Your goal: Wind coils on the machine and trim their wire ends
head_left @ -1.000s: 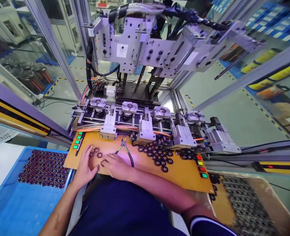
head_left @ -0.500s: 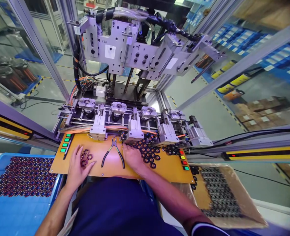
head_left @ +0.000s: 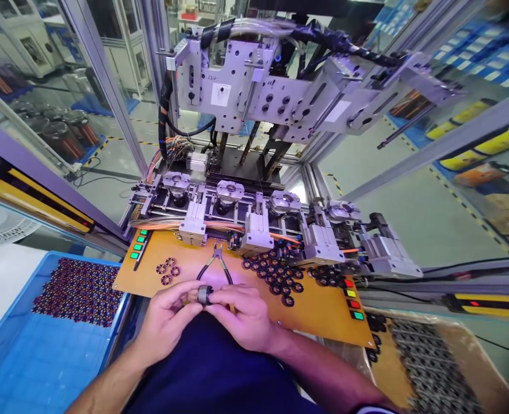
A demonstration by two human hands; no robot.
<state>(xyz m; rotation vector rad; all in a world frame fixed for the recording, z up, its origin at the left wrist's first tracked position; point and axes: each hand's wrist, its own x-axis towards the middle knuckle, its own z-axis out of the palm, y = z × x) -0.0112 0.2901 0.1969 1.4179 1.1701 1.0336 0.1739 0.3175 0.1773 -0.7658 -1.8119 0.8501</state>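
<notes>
Close to my body, above the front edge of the orange work plate [head_left: 185, 244], I hold a small grey ring-shaped stator core [head_left: 203, 295] with black ends. My left hand [head_left: 163, 319] pinches it from one side, and the fingers of my right hand [head_left: 248, 319] grip its other side. Just beyond lie diagonal cutters [head_left: 218, 252] with black and yellow handles, partly covered by my hands. Several wound rings [head_left: 166, 280] rest on the plate to the left. A cluster of black rings with coppery windings [head_left: 275, 275] spreads to the right.
Clamping fixtures [head_left: 192, 221] of a machine line the plate's back edge, beneath a metal head [head_left: 254, 86]. On the left stands a blue tray [head_left: 75, 368] with many wound rings; on the right, a carton [head_left: 463, 339] of grey cores. Lit buttons [head_left: 355, 304] flank the plate.
Both hands have drawn together near my body and now hold the stator core. My left hand left the wound rings; my right left the black rings. The view has shifted left.
</notes>
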